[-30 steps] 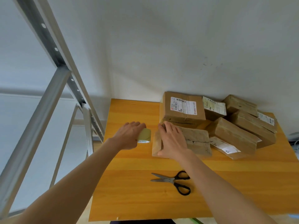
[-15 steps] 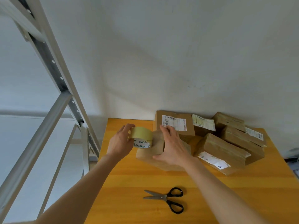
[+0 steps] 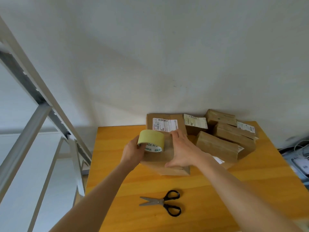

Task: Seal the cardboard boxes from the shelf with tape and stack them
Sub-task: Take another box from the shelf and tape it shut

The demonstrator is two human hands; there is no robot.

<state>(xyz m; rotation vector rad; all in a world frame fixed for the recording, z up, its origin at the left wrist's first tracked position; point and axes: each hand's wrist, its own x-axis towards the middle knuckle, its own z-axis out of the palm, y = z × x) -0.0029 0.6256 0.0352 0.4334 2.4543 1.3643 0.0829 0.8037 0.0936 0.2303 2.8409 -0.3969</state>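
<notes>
The left hand (image 3: 133,153) grips the tape roll (image 3: 150,139). Its fingers curl into the core from the left, and the roll stands on edge with its yellowish outer band facing up. The printed inner ring reads "MADE IN CHINA". The roll is in contact with the top left part of the cardboard box (image 3: 157,160), directly beside the right hand (image 3: 182,151).

The right hand lies flat on the top of this box. Its fingers are extended and held together, pointing away from the person, and its thumb is spread out along the near edge. The box sits under both hands on the orange table (image 3: 217,190). Whether its far edge is lifted cannot be determined.

Just beyond the right fingertips stands a labelled box (image 3: 164,124). To the right of the right hand lies a pile of further boxes (image 3: 217,146), several of them touching. The scissors (image 3: 160,202) lie closed on the table, nearer the person than both hands and between the two forearms. A metal shelf frame (image 3: 23,139) stands to the left of the left hand.
</notes>
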